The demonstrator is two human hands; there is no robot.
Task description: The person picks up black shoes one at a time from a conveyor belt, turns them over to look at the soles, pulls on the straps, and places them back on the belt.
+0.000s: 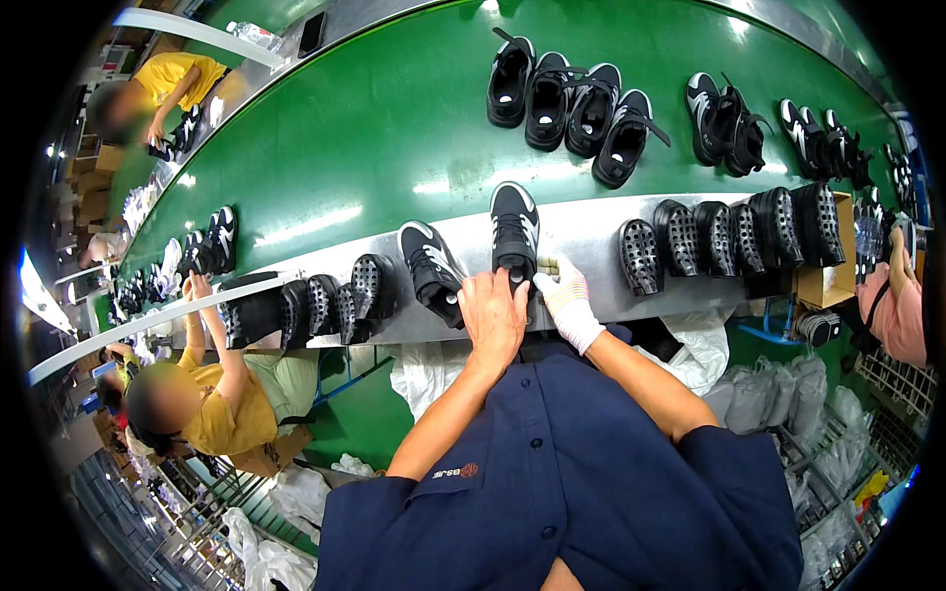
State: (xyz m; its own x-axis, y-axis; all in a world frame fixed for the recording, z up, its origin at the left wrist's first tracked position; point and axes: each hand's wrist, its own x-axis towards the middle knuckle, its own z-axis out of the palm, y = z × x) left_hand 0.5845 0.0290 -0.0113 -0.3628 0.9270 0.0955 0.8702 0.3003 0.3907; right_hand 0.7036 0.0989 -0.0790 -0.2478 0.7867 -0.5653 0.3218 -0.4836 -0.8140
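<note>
A black-and-grey sneaker [513, 219] stands toe away on the metal ledge in front of me. My left hand [496, 311], bare, grips its heel end, with fingertips at the shoe's opening. On the other side of the heel is my right hand [569, 300] in a white glove, its fingers closed against the shoe. Just left stands a second sneaker [431, 264], toe away and tilted, close to my left hand. The inside of the held shoe is mostly hidden by my fingers.
Black shoe-shaped pieces with round dimples [678, 238] line the ledge on both sides. Several sneakers [591, 103] stand on the green belt [374, 128] beyond. A cardboard box [833, 276] is at right. Co-workers in yellow [222, 419] sit left; one in pink [897, 305] is right.
</note>
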